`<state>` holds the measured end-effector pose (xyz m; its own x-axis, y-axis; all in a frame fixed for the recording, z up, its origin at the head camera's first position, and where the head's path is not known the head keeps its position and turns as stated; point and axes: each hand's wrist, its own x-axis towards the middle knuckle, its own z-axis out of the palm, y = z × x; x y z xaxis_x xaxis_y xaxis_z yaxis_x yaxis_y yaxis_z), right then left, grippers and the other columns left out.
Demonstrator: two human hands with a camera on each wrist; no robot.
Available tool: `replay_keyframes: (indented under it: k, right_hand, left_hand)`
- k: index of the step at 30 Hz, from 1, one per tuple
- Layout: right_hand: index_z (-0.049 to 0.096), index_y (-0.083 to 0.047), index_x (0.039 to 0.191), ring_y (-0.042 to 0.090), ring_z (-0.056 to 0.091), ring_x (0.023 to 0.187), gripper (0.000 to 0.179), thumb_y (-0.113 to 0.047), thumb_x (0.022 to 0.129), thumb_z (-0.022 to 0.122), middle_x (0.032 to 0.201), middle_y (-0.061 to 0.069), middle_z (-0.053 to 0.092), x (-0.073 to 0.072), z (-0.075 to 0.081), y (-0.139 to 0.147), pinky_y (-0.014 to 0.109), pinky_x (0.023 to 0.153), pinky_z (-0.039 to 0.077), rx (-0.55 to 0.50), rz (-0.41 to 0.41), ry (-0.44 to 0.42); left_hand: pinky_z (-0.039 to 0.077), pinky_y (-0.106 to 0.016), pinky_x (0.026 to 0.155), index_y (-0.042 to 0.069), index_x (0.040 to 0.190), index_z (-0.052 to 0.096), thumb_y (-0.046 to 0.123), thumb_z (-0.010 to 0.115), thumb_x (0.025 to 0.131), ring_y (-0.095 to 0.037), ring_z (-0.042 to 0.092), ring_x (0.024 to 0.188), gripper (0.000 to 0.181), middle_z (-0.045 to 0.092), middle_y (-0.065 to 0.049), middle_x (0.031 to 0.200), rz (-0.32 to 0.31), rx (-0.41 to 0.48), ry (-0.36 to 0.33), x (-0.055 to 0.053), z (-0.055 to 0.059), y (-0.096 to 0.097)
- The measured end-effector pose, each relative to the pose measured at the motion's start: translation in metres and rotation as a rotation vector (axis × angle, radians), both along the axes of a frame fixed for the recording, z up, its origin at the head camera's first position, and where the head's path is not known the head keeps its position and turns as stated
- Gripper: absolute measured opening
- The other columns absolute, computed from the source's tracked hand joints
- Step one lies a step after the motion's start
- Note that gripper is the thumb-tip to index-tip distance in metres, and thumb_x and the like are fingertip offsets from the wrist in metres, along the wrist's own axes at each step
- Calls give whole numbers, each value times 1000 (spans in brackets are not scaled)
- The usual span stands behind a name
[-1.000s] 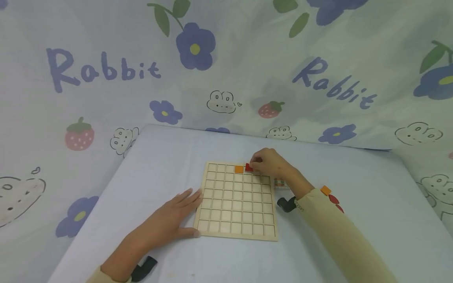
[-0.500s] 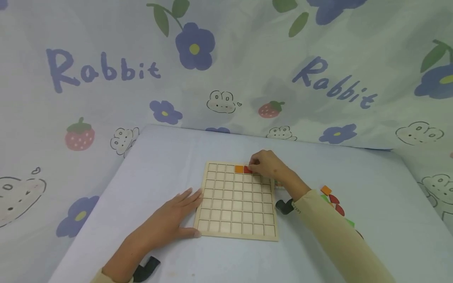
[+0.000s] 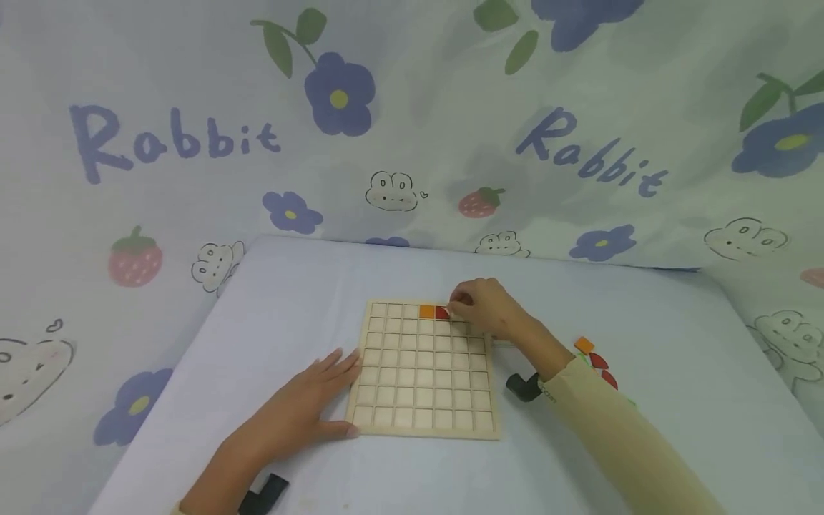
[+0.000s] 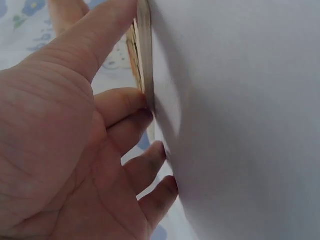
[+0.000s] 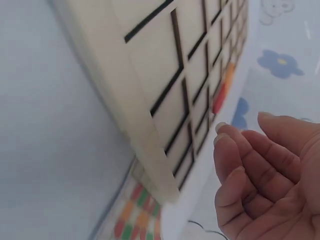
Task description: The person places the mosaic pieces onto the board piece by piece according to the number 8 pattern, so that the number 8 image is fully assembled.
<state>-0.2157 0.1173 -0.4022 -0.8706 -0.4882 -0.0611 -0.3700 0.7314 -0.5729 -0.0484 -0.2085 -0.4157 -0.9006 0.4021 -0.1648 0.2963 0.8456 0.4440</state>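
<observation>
A wooden grid board [image 3: 425,433] lies on the white table. An orange square tile [image 3: 427,312] sits in its far row, and a red tile [image 3: 440,312] lies in the compartment to the right of it. Just right of the red tile is my right hand [image 3: 487,306], fingers loosely bent. In the right wrist view, a gap shows between its thumb [image 5: 280,127] and its fingertips, with nothing held there. My left hand [image 3: 299,400] rests against the board's left side, fingers spread. The left wrist view shows its fingertips touching the board's edge [image 4: 145,50].
Several loose tiles, including an orange square [image 3: 584,345] and red pieces [image 3: 599,360], lie to the right, partly behind the right sleeve [image 3: 618,422]. A card with a coloured pattern [image 5: 137,215] lies by the board's right edge. Printed cloth [image 3: 399,129] hangs behind the table.
The red tile was tilted in my right fingers and has gone down into the compartment beside the orange tile. My fingers have come off it. The left hand stays on the board; the head view shifted slightly.
</observation>
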Motion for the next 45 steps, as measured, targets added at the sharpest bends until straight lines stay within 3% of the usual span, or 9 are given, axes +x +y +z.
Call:
replay_keyframes:
  k: [8,16,24,28,32,36,39,43,45]
  right_hand:
    - [76,-10,114,14,67,91,23,-27,105,64,99,-4,75,29,16,39,37,79,59,-44,31,37]
    - [75,-6,121,14,67,90,27,-25,107,62,109,1,75,71,13,108,34,76,61,-24,-66,81]
    - [77,-5,116,13,67,90,19,-9,97,73,109,-1,73,100,9,143,31,74,59,119,-76,100]
    - [76,-6,116,12,59,79,21,-10,95,76,87,-8,65,112,5,151,25,64,51,195,-85,86]
    - [76,-12,112,11,48,76,21,-12,92,80,77,-10,50,122,2,157,24,60,44,267,-94,66]
    - [75,-14,109,27,63,97,25,-18,88,86,97,-1,64,127,-1,160,41,81,60,343,-119,35]
    - [74,-12,109,36,63,106,26,-18,87,86,105,3,66,128,-4,162,54,87,60,358,-136,11]
    - [73,-11,110,22,60,93,22,-14,89,82,95,-5,62,128,-8,167,45,80,59,317,-147,-12]
    - [73,-11,110,21,60,93,21,-14,90,82,97,-5,64,128,-10,169,47,82,59,296,-157,-16]
  left_hand:
    - [24,-59,125,14,162,41,55,83,82,-32,19,158,99,27,4,170,18,2,16,5,-1,-7]
    - [22,-58,126,14,162,42,53,84,82,-31,19,159,98,27,6,170,18,31,-5,4,0,-3]
    - [24,-58,125,13,162,42,50,86,82,-32,20,158,98,28,4,170,4,24,3,3,0,-1]
    - [24,-58,125,13,162,42,50,86,81,-32,20,158,99,28,3,170,6,25,-6,2,0,-1]
    - [24,-58,125,14,162,41,51,85,81,-31,19,159,99,28,5,170,9,17,-9,2,-1,-1]
    - [25,-58,125,14,162,41,51,86,81,-31,20,158,99,28,5,170,6,13,-4,1,-2,-1]
    - [24,-58,125,13,162,41,51,86,81,-31,20,158,99,28,5,170,0,10,-1,1,-2,-1]
    - [24,-58,125,13,162,40,52,85,82,-31,20,158,100,28,4,170,-8,3,4,0,-2,-1]
    - [24,-58,125,13,162,40,52,85,82,-31,20,158,100,28,4,170,-10,6,4,-1,-2,-1]
